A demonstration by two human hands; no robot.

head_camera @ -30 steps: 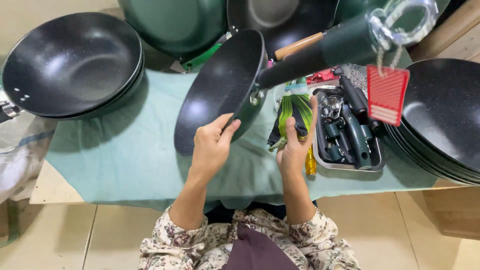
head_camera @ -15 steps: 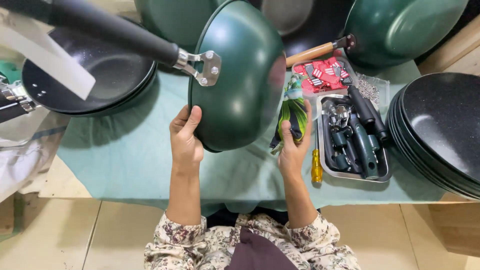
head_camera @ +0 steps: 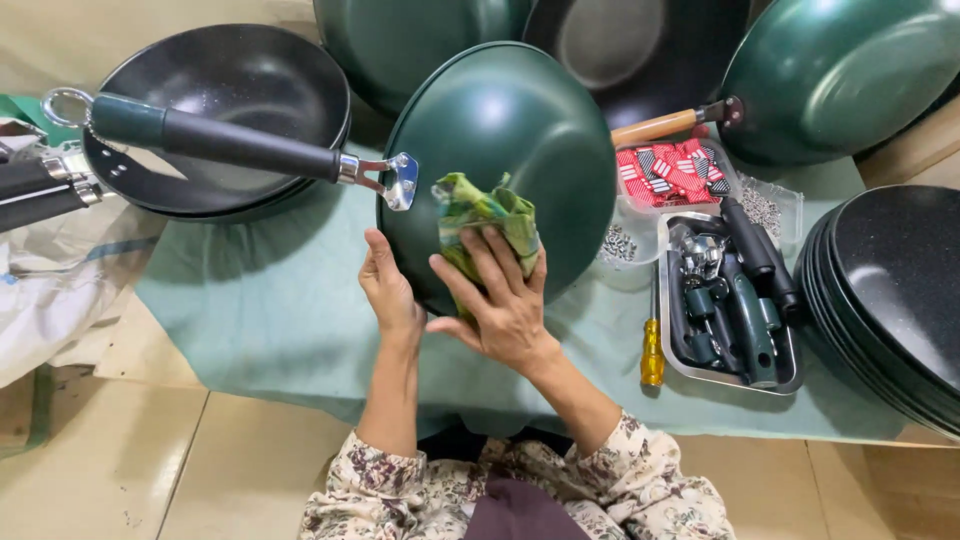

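Pale green cloth (head_camera: 250,310) spread over the surface, pans crowded all around it. Big green wok (head_camera: 520,150) tipped up on its edge in the middle, round back facing up, long handle (head_camera: 225,142) sticking out to the left, dark grey with a green end and a metal ring. Black pan (head_camera: 255,80) behind that handle on the left. More green pans (head_camera: 850,70) along the top, one with a wooden handle (head_camera: 655,127). Stack of black pans (head_camera: 900,290) on the right edge. Metal tray (head_camera: 733,300) near the stack, full of dark handles and shiny bits. Clear box of red tags (head_camera: 675,172) just above the tray. Yellow screwdriver (head_camera: 652,345) lying beside the tray. Left hand (head_camera: 390,290) open, fingers up, pressed against the wok's lower left rim. Right hand (head_camera: 500,295) spread wide, holding a crumpled green rag (head_camera: 487,215) flat against the wok's back.
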